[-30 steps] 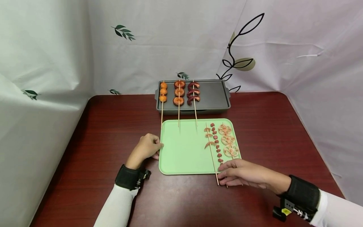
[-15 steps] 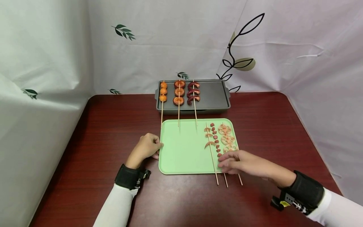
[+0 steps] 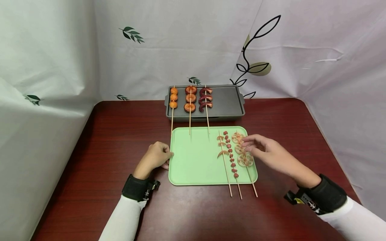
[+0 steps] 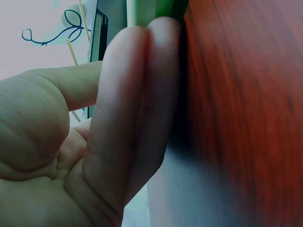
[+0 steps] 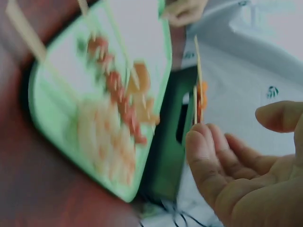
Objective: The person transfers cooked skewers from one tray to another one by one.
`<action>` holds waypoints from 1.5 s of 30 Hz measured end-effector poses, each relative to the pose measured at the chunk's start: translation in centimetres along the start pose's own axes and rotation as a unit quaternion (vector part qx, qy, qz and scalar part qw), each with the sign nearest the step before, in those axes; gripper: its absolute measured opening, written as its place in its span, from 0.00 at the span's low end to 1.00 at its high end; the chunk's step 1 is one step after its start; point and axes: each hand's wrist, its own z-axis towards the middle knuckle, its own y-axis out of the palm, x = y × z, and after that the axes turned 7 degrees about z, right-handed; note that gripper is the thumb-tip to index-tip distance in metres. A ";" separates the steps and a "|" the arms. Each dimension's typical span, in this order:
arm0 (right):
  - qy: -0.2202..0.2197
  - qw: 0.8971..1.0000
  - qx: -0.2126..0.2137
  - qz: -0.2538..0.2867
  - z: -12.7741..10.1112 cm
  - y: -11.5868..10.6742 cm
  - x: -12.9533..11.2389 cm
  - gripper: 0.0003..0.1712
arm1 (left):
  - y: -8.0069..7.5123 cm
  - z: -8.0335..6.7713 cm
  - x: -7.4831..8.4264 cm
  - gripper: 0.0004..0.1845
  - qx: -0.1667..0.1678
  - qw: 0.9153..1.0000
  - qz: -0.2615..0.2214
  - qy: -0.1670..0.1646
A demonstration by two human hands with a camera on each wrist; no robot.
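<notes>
A green tray (image 3: 193, 164) is seen on the dark red counter (image 3: 120, 134) in the head view. The left hand (image 3: 154, 157) rests at the tray's left edge with curled fingers; the left wrist view adds that two fingertips (image 4: 142, 61) are pressed against the tray's rim, though a firm grip cannot be told. The right hand (image 3: 268, 152) is held over the tray's right side, its fingers loosely spread and empty, just above the lotus-root skewer (image 3: 242, 152). Left of that skewer lie a sausage-bead skewer (image 3: 231, 157) and a mushroom skewer (image 3: 223, 152). Behind the tray, a grey pan (image 3: 226, 100) carries three more skewers (image 3: 190, 98). The right wrist view is blurred; the open palm (image 5: 246, 179) is shown.
</notes>
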 end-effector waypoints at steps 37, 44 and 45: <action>0.129 0.986 -0.048 -0.096 1.2 -0.7 8.4 0.13 | 0.1 0.0 -0.1 0.18 -0.003 1.000 0.006 -0.003; 0.149 0.980 -0.106 -0.082 2.3 -1.2 8.4 0.14 | 0.1 0.1 0.0 0.18 -0.002 1.000 0.005 -0.008; 0.151 0.979 -0.112 -0.079 2.4 -1.3 8.3 0.15 | 0.1 0.1 0.0 0.18 -0.002 1.000 0.005 -0.008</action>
